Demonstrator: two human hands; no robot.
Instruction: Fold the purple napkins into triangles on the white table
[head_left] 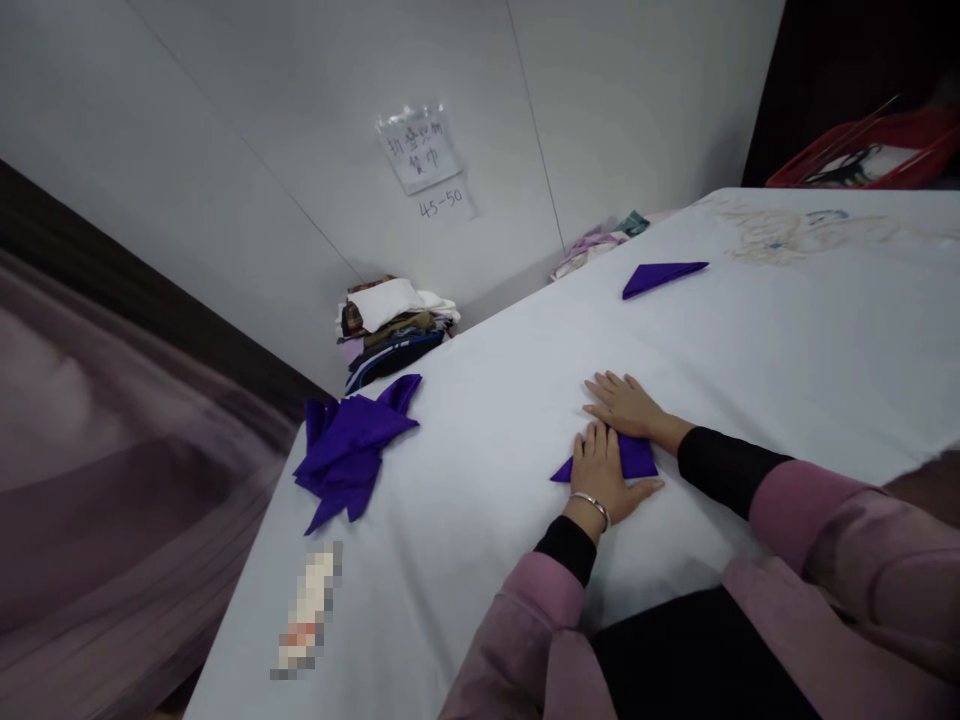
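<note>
A folded purple cloth napkin (637,457) lies on the white-covered table in front of me, partly hidden under both hands. Flat on its left part rests my left hand (602,472), open with the fingers stretched away from me and a silver bracelet at the wrist. My right hand (626,405) is open too, palm down over the napkin's far edge, its fingers spread to the left onto the tablecloth. Farther off sits a second purple napkin (660,278), folded into a narrow triangle. To the left, several loose purple napkins (349,450) lie in a heap near the table's edge.
The white tablecloth (480,540) shows soft creases. Beyond the far edge are a stack of folded cloths (394,330) and some pinkish fabric (592,248). A red basket (862,150) stands at the far right. A pixelated item (306,612) lies front left. Paper signs (420,150) hang on the wall.
</note>
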